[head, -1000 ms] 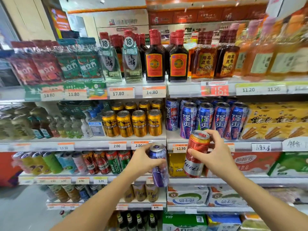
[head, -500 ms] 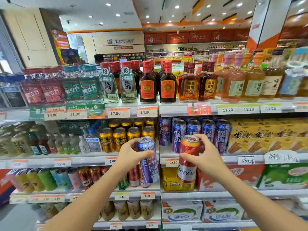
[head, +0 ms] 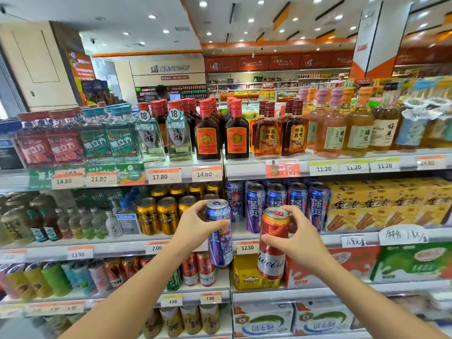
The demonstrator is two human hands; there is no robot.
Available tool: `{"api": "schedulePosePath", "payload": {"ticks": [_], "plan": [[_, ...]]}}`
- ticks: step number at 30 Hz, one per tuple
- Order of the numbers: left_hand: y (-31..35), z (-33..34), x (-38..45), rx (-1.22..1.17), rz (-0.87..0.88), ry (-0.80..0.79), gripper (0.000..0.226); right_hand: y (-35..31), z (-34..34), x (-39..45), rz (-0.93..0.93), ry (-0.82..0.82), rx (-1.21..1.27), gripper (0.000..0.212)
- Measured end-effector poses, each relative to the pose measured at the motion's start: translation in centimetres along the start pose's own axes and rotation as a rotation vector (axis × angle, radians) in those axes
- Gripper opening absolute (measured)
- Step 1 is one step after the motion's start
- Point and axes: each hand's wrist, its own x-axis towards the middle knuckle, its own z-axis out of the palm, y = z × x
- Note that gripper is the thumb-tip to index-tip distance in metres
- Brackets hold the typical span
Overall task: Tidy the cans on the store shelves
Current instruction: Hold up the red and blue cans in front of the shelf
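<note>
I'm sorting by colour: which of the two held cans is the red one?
The red can in the right hand; the left hand holds a blue can.

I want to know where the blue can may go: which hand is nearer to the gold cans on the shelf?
Left. The left hand, holding the blue can, is right in front of the gold cans; the right hand, with the red can, is further right.

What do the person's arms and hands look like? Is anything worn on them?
Both forearms are bare as far as the frame shows: no sleeves appear. The left hand and right hand wear no gloves, and no watch, ring or bracelet shows. Fingernails look short and unpainted.
</note>
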Motion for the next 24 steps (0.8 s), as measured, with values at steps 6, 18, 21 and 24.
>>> {"api": "schedulePosePath", "payload": {"ticks": [6, 18, 21, 24], "plan": [[1.1, 1.0, 1.7, 0.036, 0.007, 0.006, 0.068, 0.3, -0.5, -0.2, 0.006, 0.017, 0.015, 0.063], [3.6, 3.2, 6.8, 0.256, 0.016, -0.064, 0.064, 1.7, -1.3, -0.3, 0.051, 0.041, 0.038, 0.063], [3.6, 3.8, 7.4, 0.290, 0.010, -0.057, 0.064, 2.0, -1.4, -0.3, 0.058, 0.036, 0.045, 0.062], [3.6, 4.7, 7.8, 0.325, 0.006, -0.016, 0.057, 2.3, -1.5, -0.3, 0.066, 0.036, 0.047, 0.062]]}}
